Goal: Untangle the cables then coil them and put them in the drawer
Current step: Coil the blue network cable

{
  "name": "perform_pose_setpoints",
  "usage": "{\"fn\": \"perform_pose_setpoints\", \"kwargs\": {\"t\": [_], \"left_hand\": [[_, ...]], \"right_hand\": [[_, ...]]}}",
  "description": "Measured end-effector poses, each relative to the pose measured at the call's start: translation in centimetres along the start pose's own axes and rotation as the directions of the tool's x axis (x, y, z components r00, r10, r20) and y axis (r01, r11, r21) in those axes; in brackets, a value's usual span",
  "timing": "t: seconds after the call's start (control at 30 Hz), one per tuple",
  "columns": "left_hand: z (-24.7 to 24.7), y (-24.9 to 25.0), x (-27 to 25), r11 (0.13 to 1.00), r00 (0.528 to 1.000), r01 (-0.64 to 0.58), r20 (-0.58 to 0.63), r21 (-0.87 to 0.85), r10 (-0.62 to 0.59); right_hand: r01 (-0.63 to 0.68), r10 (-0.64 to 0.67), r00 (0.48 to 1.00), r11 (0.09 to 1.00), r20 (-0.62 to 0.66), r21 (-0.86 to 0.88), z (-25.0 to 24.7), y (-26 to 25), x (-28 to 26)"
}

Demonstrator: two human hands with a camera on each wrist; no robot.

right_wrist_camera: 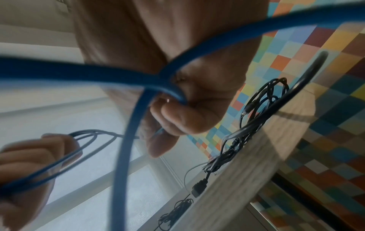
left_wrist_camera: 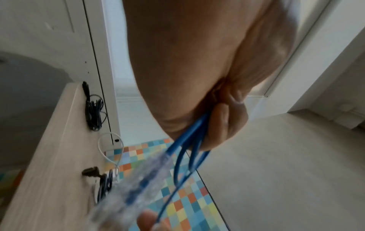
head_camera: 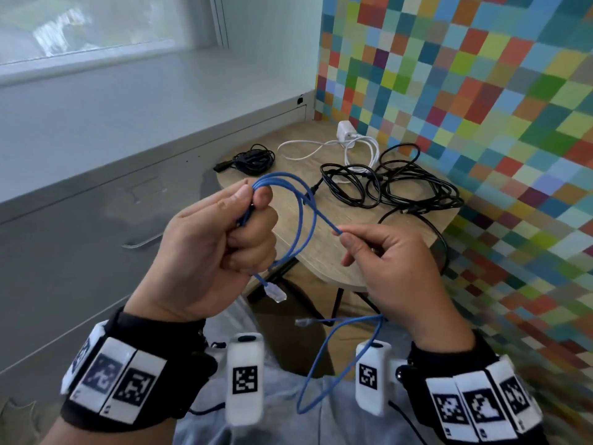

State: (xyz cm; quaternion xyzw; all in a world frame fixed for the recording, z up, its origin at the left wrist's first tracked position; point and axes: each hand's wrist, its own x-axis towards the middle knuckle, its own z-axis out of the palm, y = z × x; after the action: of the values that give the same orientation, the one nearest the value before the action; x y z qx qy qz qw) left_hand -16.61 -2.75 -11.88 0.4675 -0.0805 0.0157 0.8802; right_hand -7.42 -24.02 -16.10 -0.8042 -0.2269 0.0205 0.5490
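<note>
A blue network cable (head_camera: 300, 216) is held in the air over the near edge of the small wooden table (head_camera: 288, 184). My left hand (head_camera: 224, 232) grips several loops of it in a fist, and a clear plug (head_camera: 276, 292) dangles below. My right hand (head_camera: 378, 252) pinches the same cable further along; the rest hangs down to a second plug (head_camera: 301, 322) over my lap. In the left wrist view the blue loops (left_wrist_camera: 194, 140) leave my curled fingers. In the right wrist view the blue cable (right_wrist_camera: 173, 92) passes through my pinching fingers.
On the table lie a coiled black cable (head_camera: 253, 160) at the left, a white charger with its cable (head_camera: 348, 136) at the back, and a black cable tangle (head_camera: 398, 184) at the right. A grey drawer cabinet (head_camera: 96, 220) with a handle (head_camera: 141, 240) stands left; a coloured checkered wall (head_camera: 481, 107) stands right.
</note>
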Motion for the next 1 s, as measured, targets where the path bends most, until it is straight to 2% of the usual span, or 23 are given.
{"fn": "perform_pose_setpoints", "kwargs": {"t": [0.13,0.23,0.33,0.43,0.53,0.6,0.73,0.87,1.0], "left_hand": [[1.6,-1.3,0.4,0.996,0.995,-0.083,-0.056,0.015,0.083],[2.7,-2.6,0.8,0.985,0.995,-0.097,-0.023,0.142,0.101],[3.2,-2.9,0.8,0.966,0.992,-0.094,-0.058,0.239,0.111],[2.5,-1.9,0.8,0.983,0.991,-0.098,-0.071,0.156,0.110],[1.4,-1.1,0.7,0.995,0.999,-0.028,-0.035,0.092,0.031],[1.1,-1.3,0.7,0.997,1.000,0.029,-0.014,0.078,-0.028],[1.2,-2.0,0.8,0.987,0.992,0.124,-0.001,0.105,-0.125],[1.3,-2.4,0.8,0.967,0.992,0.119,-0.076,0.225,-0.104],[1.4,-2.5,0.8,0.945,0.989,0.133,-0.098,0.300,-0.108]], "right_hand": [[-0.031,0.032,0.999,0.998,0.038,-0.050,0.8,0.1,0.0],[-0.028,0.040,0.995,0.992,0.096,-0.127,1.2,-0.2,-0.3],[-0.027,0.045,0.988,0.992,0.146,-0.125,1.4,-0.2,-0.4],[-0.110,0.091,0.983,0.987,0.163,0.113,0.7,-0.2,-0.3],[-0.161,0.078,0.967,0.926,0.244,0.343,0.2,-0.8,-0.4],[-0.147,0.073,0.972,0.931,0.224,0.333,0.7,-1.2,-0.5],[-0.137,0.118,0.987,0.971,0.105,0.196,2.0,-1.2,-0.7],[-0.013,0.017,0.999,0.995,-0.032,0.100,1.2,-0.5,-0.1],[-0.013,0.012,1.000,0.997,0.009,0.077,0.4,-0.2,0.1]]}}
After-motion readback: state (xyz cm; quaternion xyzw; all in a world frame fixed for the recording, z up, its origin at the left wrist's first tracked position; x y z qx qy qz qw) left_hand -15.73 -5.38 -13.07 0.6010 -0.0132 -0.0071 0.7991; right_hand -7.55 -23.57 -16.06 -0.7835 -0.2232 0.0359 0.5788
